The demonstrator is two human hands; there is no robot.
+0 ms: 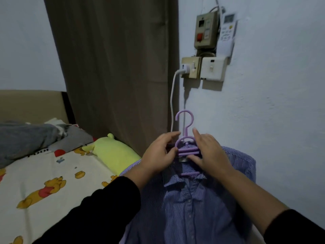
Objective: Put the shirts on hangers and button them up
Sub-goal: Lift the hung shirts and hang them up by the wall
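Hands, left hand (159, 154) and right hand (207, 152), pinch a lilac plastic hanger (186, 148) inside a striped cotton shirt (184, 208).

No word, number or brand can be read with any certainty. The cream cotton bedsheet printed with yellow cartoon bears in red tops (44, 176) carries a strip of dark block letters near its far edge, just under the grey pillow (70, 138), but they are half covered and too blurred to make out. The white plastic remote control in its wall holder (226, 30) has a pale display and rows of buttons whose markings are too small to tell.
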